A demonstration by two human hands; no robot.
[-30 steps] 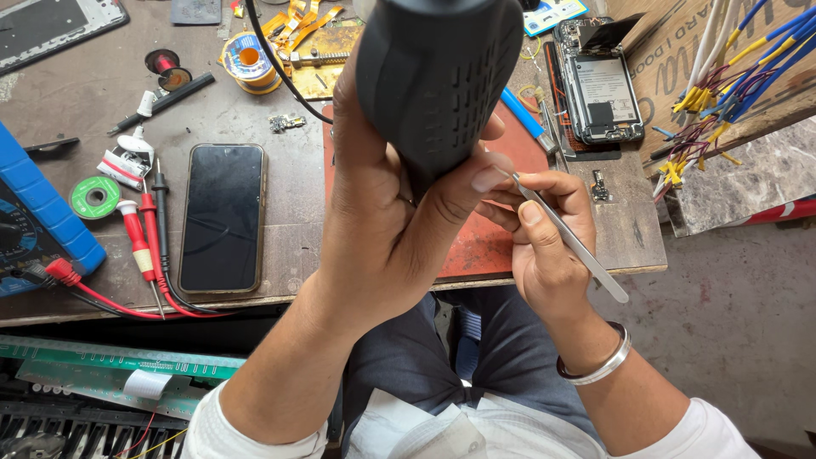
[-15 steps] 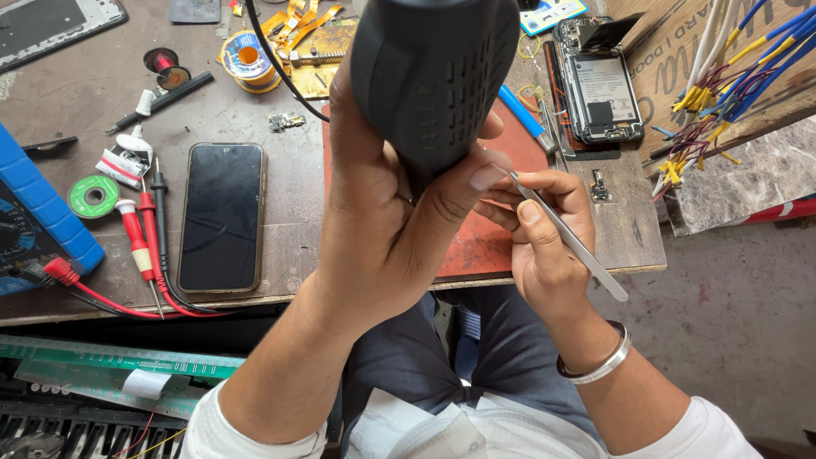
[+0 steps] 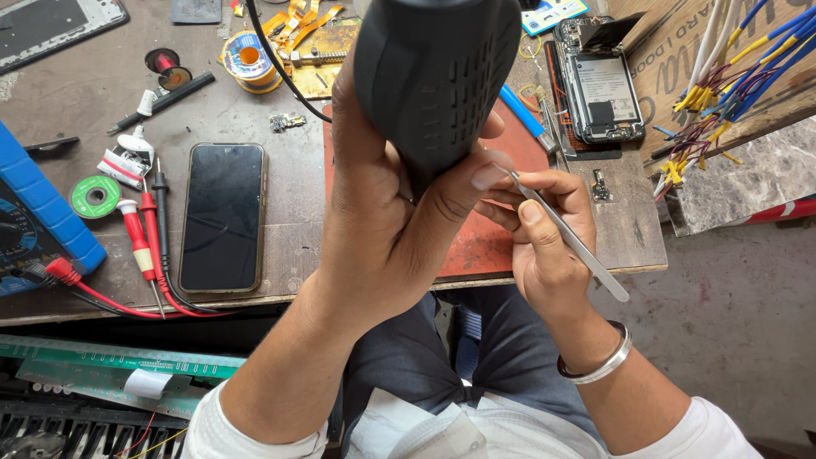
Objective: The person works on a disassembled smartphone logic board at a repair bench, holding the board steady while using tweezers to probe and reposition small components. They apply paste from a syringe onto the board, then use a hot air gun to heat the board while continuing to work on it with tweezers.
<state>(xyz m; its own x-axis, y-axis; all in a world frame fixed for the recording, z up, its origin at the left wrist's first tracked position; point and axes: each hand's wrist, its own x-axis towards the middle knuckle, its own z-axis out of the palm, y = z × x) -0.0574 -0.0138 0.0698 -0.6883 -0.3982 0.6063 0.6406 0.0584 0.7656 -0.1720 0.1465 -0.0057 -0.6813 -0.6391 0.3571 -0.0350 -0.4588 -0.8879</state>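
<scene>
My left hand [image 3: 382, 229] grips a thick black tool handle with vent slots [image 3: 433, 76], held upright close to the camera, its cable running off to the upper left. My right hand [image 3: 544, 238] pinches a pair of slim metal tweezers [image 3: 569, 238], their tips hidden behind the left thumb and the handle. Both hands hover over a red work mat [image 3: 476, 238] on the wooden bench. What the tweezers touch is hidden.
A black phone [image 3: 223, 217] lies face up left of the mat. Red and black probe leads [image 3: 140, 246] and a blue meter [image 3: 34, 221] sit at the left edge. An opened phone [image 3: 599, 85] lies at the back right, beside coloured wire bundles [image 3: 731, 76]. Solder spool [image 3: 248, 59] at back.
</scene>
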